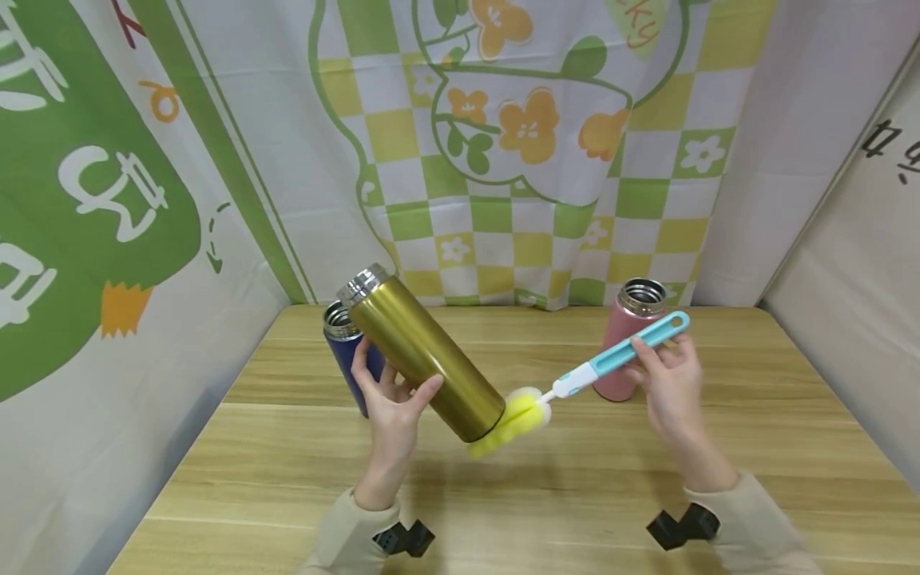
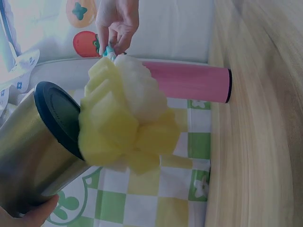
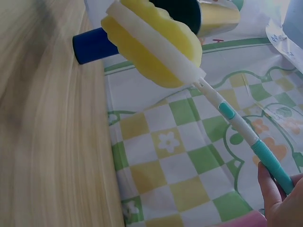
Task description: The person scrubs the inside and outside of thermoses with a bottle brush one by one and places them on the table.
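Observation:
A gold metal thermos bottle (image 1: 431, 359) is gripped by my left hand (image 1: 391, 411), tilted with its open steel mouth up and to the left. Its dark base (image 2: 59, 116) faces the sponge in the left wrist view. My right hand (image 1: 672, 383) pinches the turquoise handle of a bottle brush (image 1: 621, 351). The brush's yellow and white sponge head (image 3: 156, 45) is right at the bottom end of the gold bottle, outside it. Part of the sponge is hidden behind the base in the head view.
An uncapped blue bottle (image 1: 348, 359) stands behind my left hand, partly covered by the gold one. An uncapped pink bottle (image 1: 621, 339) stands behind the brush handle at the right. Both are on the wooden table (image 1: 287, 463), with a patterned curtain (image 1: 503, 231) along its back edge.

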Demonstrator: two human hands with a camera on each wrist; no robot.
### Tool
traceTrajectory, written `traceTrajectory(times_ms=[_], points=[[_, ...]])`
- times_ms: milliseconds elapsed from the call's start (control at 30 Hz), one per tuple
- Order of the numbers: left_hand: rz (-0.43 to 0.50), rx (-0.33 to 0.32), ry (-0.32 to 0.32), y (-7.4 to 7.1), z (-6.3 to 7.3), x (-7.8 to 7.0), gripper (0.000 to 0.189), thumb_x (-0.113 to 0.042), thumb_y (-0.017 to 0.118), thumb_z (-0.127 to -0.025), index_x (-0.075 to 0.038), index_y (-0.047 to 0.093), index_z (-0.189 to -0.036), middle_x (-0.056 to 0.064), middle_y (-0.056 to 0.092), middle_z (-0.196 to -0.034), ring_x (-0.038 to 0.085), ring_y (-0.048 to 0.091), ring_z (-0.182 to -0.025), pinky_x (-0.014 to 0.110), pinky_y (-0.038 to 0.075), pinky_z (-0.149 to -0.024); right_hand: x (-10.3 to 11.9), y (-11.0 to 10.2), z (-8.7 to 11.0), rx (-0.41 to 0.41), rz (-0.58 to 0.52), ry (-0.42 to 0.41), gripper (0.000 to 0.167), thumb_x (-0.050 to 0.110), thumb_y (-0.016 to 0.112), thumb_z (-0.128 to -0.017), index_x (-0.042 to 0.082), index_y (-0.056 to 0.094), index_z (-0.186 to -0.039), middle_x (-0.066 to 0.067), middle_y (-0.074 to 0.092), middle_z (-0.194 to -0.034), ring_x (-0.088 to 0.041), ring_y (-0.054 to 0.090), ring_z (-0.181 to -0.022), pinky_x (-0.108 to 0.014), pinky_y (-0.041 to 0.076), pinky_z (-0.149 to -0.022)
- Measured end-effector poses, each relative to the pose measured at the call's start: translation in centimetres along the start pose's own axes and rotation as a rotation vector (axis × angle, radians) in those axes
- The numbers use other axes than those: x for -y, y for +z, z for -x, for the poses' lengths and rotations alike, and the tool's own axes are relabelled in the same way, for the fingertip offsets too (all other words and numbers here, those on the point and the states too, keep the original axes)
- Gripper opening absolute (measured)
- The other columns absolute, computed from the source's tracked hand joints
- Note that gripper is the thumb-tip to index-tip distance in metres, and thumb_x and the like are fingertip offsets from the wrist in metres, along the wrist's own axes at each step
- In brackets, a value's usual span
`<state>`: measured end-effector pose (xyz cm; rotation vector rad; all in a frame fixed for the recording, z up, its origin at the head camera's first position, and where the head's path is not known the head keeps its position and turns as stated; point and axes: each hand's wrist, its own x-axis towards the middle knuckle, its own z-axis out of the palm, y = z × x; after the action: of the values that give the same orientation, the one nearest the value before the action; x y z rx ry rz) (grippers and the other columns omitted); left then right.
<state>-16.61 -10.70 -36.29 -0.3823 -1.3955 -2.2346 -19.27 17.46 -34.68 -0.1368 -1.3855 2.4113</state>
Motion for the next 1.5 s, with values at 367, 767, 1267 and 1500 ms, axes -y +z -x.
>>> traceTrajectory(times_ms=[367, 767, 1267, 1500], points=[[-0.051, -0.04, 0.024, -0.4, -0.1, 0.2, 0.091, 0.018, 0.061, -0.069, -0.016, 0.007, -0.135, 0.011, 0.046, -0.116, 0.02, 0.055, -0.092, 0.029, 0.047, -0.078, -1.8, -2.2, -0.6, 0.133, -0.009, 0.04, 0.033, 0.002, 0.059, -0.082, 0.004, 0.041, -0.109, -0.006, 0.063, -0.081, -0.016, 0.063, -0.068, -0.032, 0.052, -0.067], [-0.083, -0.051, -0.03, -1.3, 0.2, 0.2, 0.093, 0.018, 0.061, -0.068, -0.02, 0.008, -0.135, 0.011, 0.044, -0.119, 0.021, 0.055, -0.093, 0.028, 0.048, -0.078, -0.2, -4.2, -2.4, 0.11, -0.111, -0.019, 0.032, -0.001, 0.064, -0.077, 0.0, 0.043, -0.102, -0.01, 0.06, -0.081, -0.021, 0.063, -0.07, -0.035, 0.051, -0.068], [-0.074, -0.032, -0.024, -0.7, 0.7, -0.3, 0.094, 0.019, 0.061, -0.068, -0.02, 0.008, -0.136, 0.012, 0.045, -0.119, 0.021, 0.055, -0.094, 0.031, 0.047, -0.079, -1.4, -4.7, -3.9, 0.016, -0.051, -0.075, 0.034, 0.0, 0.064, -0.078, 0.004, 0.044, -0.105, -0.011, 0.061, -0.08, -0.022, 0.064, -0.068, -0.036, 0.051, -0.067], [-0.052, -0.012, 0.0, -0.4, 0.5, 0.0, 0.094, 0.012, 0.064, -0.069, -0.021, 0.007, -0.136, 0.016, 0.042, -0.122, 0.024, 0.054, -0.093, 0.033, 0.048, -0.079, -1.5, -2.1, -2.0, 0.011, 0.012, -0.033, 0.029, 0.004, 0.062, -0.08, 0.007, 0.044, -0.102, -0.005, 0.061, -0.078, -0.014, 0.061, -0.063, -0.026, 0.052, -0.06]])
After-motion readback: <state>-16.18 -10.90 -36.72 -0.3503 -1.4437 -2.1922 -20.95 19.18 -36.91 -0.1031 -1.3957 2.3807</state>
